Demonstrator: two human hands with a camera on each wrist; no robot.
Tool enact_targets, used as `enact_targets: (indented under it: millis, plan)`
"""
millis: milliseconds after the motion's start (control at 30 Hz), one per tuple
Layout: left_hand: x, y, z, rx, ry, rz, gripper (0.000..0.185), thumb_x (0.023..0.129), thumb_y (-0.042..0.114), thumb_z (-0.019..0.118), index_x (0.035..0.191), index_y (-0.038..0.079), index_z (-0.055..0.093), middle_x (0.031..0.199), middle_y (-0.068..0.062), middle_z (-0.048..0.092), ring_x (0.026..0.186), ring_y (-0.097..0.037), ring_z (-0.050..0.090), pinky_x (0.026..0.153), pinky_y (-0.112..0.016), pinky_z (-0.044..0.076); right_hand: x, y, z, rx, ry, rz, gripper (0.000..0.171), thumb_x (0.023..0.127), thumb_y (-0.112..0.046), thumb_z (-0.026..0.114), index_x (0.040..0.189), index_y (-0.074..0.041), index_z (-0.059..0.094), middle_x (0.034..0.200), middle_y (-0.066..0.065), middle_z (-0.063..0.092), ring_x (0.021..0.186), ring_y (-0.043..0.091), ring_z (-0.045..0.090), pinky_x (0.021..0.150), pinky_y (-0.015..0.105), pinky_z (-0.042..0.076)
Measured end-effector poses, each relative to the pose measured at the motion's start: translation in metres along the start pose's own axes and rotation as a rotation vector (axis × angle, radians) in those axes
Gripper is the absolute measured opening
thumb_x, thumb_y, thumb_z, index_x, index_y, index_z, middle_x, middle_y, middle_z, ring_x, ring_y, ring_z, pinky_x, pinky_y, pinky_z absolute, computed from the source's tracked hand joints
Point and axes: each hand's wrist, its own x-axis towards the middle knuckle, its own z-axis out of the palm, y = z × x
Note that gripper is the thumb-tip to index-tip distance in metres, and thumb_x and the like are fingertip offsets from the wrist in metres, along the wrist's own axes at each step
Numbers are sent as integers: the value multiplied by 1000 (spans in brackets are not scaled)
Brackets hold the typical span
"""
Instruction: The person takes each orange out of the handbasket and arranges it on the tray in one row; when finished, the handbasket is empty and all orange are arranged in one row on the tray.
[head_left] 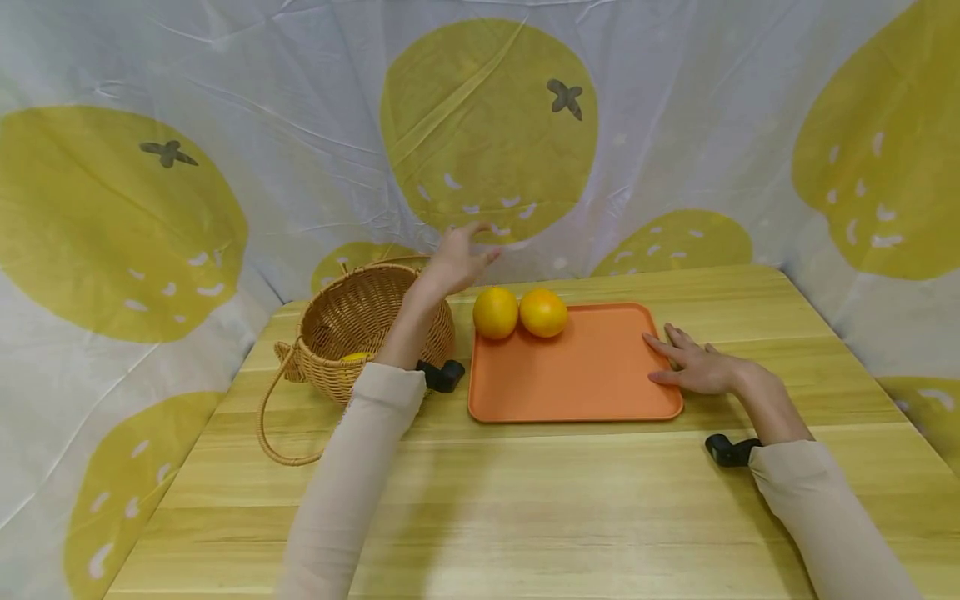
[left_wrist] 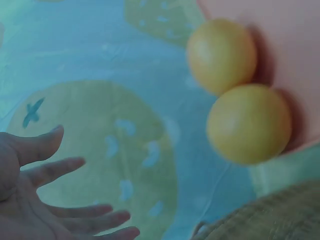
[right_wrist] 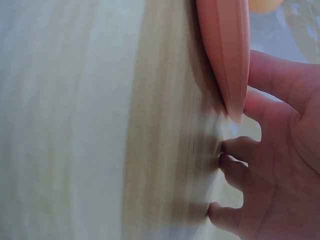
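My left hand [head_left: 459,260] is raised near the basket's right rim, fingers spread and holding nothing; the left wrist view shows its bare palm [left_wrist: 25,210]. Two oranges [head_left: 496,313] [left_wrist: 249,124] sit side by side at the far left corner of the orange tray [head_left: 577,375]. To their left stands a wicker basket [head_left: 330,375], partly hidden by my left forearm, with a bit of yellow fruit [head_left: 356,357] showing inside. At the tray's right edge my right hand [head_left: 701,369] rests with fingers extended, thumb and index finger at the rim, other fingertips on the table.
The wooden table [head_left: 570,508] carries everything. One basket handle [head_left: 262,425] hangs down onto the tabletop at the left. Behind and at both sides hangs a pale cloth [head_left: 675,125] printed with large yellow fruit. Black cameras [head_left: 444,377] are strapped under both wrists.
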Motion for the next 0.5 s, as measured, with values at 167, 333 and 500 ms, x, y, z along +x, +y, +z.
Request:
enact_targets:
  millis: [167,333,500]
  plan:
    - [-6,-3,-50,33,-38,-3,43,107,24,57,145,4,56,150,-24,52,125,-32,56,101,-43,48,0,-1,0,2,-1,-3,87,105,-42,58,165,2,12,166,38,-13,153,57,-13,115,79,-6]
    - [-10,-26,-97,56,-169,-24,36,105,21,60,135,3,64,117,-14,71,97,-17,62,81,-31,49,0,-1,-1,2,-1,-5,87,105,-42,58,164,2,12,166,38,-12,153,57,-13,115,79,-6]
    - [-11,-60,-128,96,-395,-73,35,104,19,63,137,8,64,135,-15,68,117,-24,65,93,-43,55,-1,-2,0,9,-4,-6,87,105,-42,58,164,2,12,165,39,-13,153,57,-13,115,79,-7]
